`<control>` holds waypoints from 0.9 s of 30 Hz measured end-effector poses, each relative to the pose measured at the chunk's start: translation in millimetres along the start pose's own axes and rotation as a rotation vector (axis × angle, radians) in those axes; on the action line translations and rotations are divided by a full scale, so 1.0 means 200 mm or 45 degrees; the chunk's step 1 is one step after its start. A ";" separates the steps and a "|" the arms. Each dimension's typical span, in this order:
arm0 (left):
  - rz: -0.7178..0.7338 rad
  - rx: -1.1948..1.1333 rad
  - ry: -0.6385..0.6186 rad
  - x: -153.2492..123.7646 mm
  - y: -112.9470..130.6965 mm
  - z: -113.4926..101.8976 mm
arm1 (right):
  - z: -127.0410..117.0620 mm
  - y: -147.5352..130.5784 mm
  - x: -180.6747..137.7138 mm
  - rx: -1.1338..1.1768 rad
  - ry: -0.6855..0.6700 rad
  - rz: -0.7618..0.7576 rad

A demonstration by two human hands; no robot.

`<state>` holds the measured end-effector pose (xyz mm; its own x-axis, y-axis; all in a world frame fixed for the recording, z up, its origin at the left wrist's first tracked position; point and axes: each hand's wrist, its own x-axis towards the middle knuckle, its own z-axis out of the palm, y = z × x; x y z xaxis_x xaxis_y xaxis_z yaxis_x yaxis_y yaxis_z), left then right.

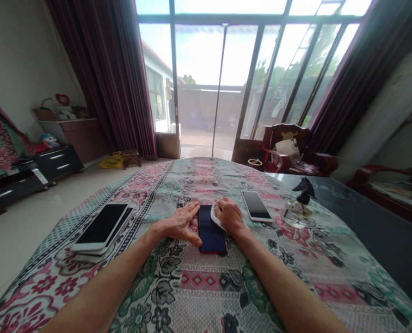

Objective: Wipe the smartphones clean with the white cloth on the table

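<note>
In the head view a dark phone point(212, 233) with a red edge lies face up on the patterned tablecloth. My left hand point(181, 221) rests at its left side, fingers and thumb spread; the thumb touches the lower left edge and the fingertips reach the top left corner. My right hand point(229, 215) is closed on a white cloth point(217, 218), pressed against the upper right part of the phone's screen. A white phone point(256, 206) lies to the right of that hand. Off to the left is a stack of white-edged devices, the top one a tablet point(103, 226) with a black screen.
A floral tablecloth point(219, 291) covers the round table. On the right stands a clear glass object with a black horse-head-shaped top point(303, 190). Beyond are a dark surface point(365, 208), a red wooden chair point(285, 143), a glass door, curtains and a low black cabinet point(58, 162).
</note>
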<state>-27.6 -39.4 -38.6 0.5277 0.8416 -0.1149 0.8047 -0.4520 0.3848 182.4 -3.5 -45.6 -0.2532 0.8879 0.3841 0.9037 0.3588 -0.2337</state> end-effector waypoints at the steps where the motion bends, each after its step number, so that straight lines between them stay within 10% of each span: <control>1: -0.004 0.000 0.001 0.00 0.00 0.00 | 0.00 0.00 0.00 -0.010 0.002 0.006; 27: 0.004 -0.007 0.024 0.01 -0.03 0.02 | 0.00 0.06 -0.03 0.191 -0.014 -0.091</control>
<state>-29.0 -35.9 -45.6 0.5251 0.8456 -0.0964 0.8015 -0.4533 0.3900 195.0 -3.6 -50.2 -0.3198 0.8614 0.3946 0.8215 0.4596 -0.3375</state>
